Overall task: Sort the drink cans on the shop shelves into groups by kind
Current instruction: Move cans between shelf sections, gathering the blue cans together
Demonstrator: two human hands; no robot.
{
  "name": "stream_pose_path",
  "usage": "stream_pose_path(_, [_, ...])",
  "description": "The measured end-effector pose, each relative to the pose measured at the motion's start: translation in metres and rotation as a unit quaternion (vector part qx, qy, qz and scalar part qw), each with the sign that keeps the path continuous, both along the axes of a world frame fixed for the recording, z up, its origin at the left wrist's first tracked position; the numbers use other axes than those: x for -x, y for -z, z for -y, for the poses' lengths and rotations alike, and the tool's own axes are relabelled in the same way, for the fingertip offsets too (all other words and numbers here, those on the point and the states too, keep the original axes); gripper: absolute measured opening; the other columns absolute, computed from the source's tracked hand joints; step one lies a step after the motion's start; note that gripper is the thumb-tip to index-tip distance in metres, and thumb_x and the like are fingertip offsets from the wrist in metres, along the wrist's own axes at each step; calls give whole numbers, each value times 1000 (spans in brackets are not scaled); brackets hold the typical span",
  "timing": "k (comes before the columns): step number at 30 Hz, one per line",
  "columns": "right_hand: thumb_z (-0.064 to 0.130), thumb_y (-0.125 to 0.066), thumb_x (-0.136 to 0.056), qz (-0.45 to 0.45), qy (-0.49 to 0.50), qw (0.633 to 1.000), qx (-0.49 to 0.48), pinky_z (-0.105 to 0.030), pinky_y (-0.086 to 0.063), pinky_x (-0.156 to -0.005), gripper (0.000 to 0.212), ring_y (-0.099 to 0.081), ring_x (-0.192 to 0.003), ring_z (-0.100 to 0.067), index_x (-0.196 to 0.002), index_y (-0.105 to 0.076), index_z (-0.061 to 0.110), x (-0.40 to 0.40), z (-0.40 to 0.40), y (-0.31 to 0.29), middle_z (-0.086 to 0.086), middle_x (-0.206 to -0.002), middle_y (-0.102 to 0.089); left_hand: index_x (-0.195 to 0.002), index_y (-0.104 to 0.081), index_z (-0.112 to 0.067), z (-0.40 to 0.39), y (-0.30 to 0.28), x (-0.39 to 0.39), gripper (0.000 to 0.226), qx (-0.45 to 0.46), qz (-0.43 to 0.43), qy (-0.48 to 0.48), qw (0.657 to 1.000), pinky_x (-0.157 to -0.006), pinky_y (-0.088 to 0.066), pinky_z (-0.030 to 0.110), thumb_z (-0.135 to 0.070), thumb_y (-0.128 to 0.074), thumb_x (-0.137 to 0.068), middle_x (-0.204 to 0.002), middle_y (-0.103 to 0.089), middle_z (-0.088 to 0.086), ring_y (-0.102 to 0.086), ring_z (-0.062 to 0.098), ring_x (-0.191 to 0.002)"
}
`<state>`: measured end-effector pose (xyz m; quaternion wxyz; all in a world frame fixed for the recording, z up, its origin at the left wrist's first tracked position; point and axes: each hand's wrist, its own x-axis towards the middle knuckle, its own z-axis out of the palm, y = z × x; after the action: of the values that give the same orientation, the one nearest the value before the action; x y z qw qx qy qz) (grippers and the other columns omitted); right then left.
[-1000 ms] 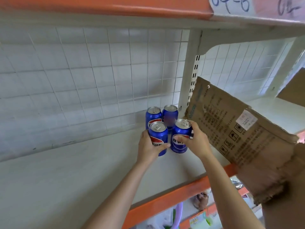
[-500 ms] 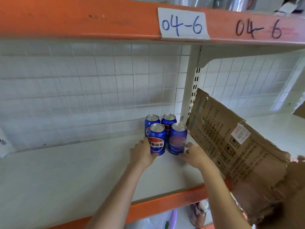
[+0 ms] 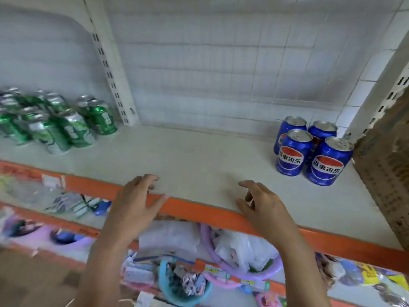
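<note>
Several blue cola cans stand upright in a tight cluster at the back right of the white shelf. Far to the left, in the neighbouring bay, a bunch of green and silver cans stands close together. My left hand hovers over the shelf's orange front edge, fingers relaxed and empty. My right hand hangs at the same edge with loosely bent fingers, holding nothing. Both hands are well apart from either group of cans.
A brown cardboard flap rises at the right, just beside the blue cans. A slotted white upright divides the two bays. Below the shelf lie plastic bags and coloured baskets.
Both hands have let go of the blue cans and pulled back to the shelf's front edge. The view has swung left and down, bringing the green cans into sight.
</note>
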<state>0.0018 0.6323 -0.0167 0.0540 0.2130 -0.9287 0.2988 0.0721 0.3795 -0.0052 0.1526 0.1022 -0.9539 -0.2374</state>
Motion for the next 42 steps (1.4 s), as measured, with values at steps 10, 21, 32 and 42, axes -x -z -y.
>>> stream_pose_path(10, [23, -56, -91, 6, -154, 988, -15, -31, -43, -79, 35, -60, -92, -28, -125, -52, 16, -22, 110, 6, -7, -103, -59, -122, -56, -15, 77, 3, -91, 38, -18, 6, -134, 991, -80, -41, 28, -29, -65, -87, -111, -61, 4, -58, 20, -100])
stream_pose_path(21, [28, -53, -92, -16, -253, 967, -31, -30, -41, -69, 36, -59, -90, -25, -126, -48, 18, -111, 318, 0, -6, -105, -59, -116, -59, -19, 255, 1, -216, 34, -44, -31, -244, 968, -75, -40, 27, -27, -66, -85, -103, -59, -3, -56, 16, -90])
stream_pose_path(32, [30, -50, -94, 59, -359, 929, -63, -33, -47, -82, 37, -59, -97, -19, -129, -44, 21, -176, 489, 11, -3, -112, -55, -116, -58, -21, 379, 20, -309, 37, -51, -8, -313, 948, -73, -38, 22, -33, -66, -82, -98, -57, -5, -56, 12, -85])
stream_pose_path(42, [29, -50, -94, 73, -392, 915, -58, -31, -44, -84, 38, -56, -102, -18, -131, -43, 22, -144, 628, 11, -2, -118, -52, -119, -57, -24, 506, 19, -299, 36, -42, 21, -364, 930, -79, -44, 28, -31, -66, -85, -104, -57, -3, -59, 17, -95])
